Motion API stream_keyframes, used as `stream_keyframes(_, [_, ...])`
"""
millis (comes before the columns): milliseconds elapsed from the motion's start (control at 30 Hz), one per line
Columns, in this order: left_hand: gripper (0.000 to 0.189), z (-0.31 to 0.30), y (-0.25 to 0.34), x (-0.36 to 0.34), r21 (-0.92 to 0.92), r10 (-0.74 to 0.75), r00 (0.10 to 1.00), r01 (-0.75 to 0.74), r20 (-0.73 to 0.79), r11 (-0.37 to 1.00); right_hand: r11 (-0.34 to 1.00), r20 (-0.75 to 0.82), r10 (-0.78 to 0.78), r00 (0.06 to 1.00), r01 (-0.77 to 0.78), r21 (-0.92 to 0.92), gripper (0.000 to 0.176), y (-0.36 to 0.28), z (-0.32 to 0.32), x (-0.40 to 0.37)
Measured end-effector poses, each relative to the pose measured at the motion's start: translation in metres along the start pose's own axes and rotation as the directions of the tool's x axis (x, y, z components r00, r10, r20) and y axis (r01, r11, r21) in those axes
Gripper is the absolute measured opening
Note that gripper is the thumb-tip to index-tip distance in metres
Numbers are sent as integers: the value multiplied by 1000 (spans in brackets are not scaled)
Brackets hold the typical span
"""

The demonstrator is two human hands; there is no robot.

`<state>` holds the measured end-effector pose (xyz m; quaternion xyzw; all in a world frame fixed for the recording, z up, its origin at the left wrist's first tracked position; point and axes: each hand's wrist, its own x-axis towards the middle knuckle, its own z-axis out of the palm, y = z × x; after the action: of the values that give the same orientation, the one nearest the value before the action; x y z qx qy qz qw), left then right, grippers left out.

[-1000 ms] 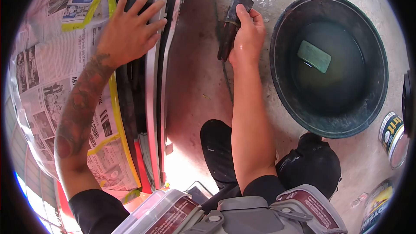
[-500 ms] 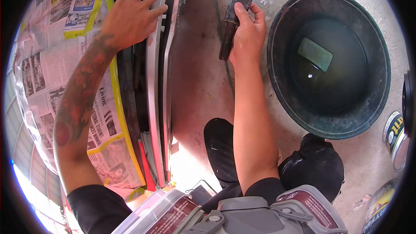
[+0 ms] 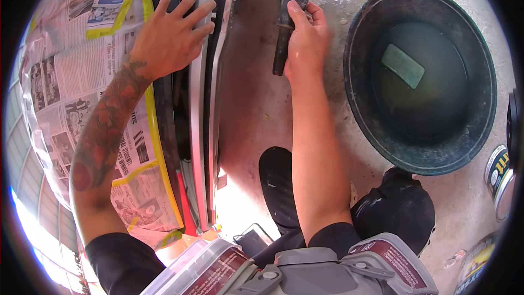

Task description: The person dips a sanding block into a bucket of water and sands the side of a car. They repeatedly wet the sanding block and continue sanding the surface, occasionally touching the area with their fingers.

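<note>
My left hand (image 3: 170, 41) lies with its fingers spread over the top of a grey-edged vehicle panel (image 3: 203, 93), palm down. Beside it, newspaper (image 3: 82, 76) held by yellow masking tape (image 3: 158, 147) covers the neighbouring surface. My right hand (image 3: 310, 41) is wrapped round a black flashlight (image 3: 284, 38), its wide head up and its narrow end pointing down, held above the floor to the right of the panel. The thumb presses on the wide head; other fingers are partly hidden behind it.
Right of my right arm stands a dark round basin (image 3: 355, 104) of cloudy water with a green rectangular block (image 3: 403, 66) in it. Cans (image 3: 499, 180) stand at the far right. My knees (image 3: 393, 202) and a grey respirator (image 3: 322, 273) are at the bottom.
The view has shifted slightly. My left hand stays on the panel. The flashlight sits a little further left and more upright in my right hand. A bright reflection in the basin has gone.
</note>
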<state>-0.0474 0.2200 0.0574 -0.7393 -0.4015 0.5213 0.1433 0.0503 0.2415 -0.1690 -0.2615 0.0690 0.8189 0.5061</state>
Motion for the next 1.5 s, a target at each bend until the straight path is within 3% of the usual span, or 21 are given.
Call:
stream_keyframes(233, [34, -10, 14, -20, -109, -11, 1000, 12, 4, 994, 996, 81, 89, 993, -87, -25, 32, 20, 5, -13])
stream_keyframes(333, [32, -10, 30, -47, -246, -127, 986, 98, -105, 964, 990, 157, 141, 978, -135, -49, 34, 40, 16, -27])
stream_keyframes(433, [32, -5, 57, -80, -371, -223, 970, 174, -92, 912, 983, 247, 184, 951, -173, -66, 30, 63, 28, -42])
stream_keyframes(567, [40, 13, 87, -124, -483, -256, 967, 231, 14, 845, 949, 231, 316, 920, -310, -63, 25, 76, 36, -60])
stream_keyframes(667, [39, 28, 101, -136, -549, -313, 949, 248, -27, 798, 956, 208, 290, 934, -275, -98, 24, 84, 38, -66])
stream_keyframes(767, [39, 33, 104, -135, -536, -329, 943, 254, -48, 805, 974, 182, 158, 971, -124, -188, 20, 98, 43, -57])
stream_keyframes(1100, [37, 37, 103, -135, -541, -338, 937, 240, -88, 806, 967, 129, 253, 959, -245, -72, 20, 85, 50, -65])
stream_keyframes(1200, [37, 38, 103, -136, -538, -334, 937, 231, -100, 811, 972, 121, 221, 968, -209, -105, 20, 78, 60, -45])
stream_keyframes(1433, [36, 41, 103, -137, -555, -339, 933, 221, -118, 802, 978, 84, 185, 979, -175, -116, 19, 83, 55, -77])
stream_keyframes(1500, [35, 40, 103, -136, -553, -342, 932, 225, -118, 803, 985, 88, 87, 992, -73, -155, 20, 89, 59, -59])
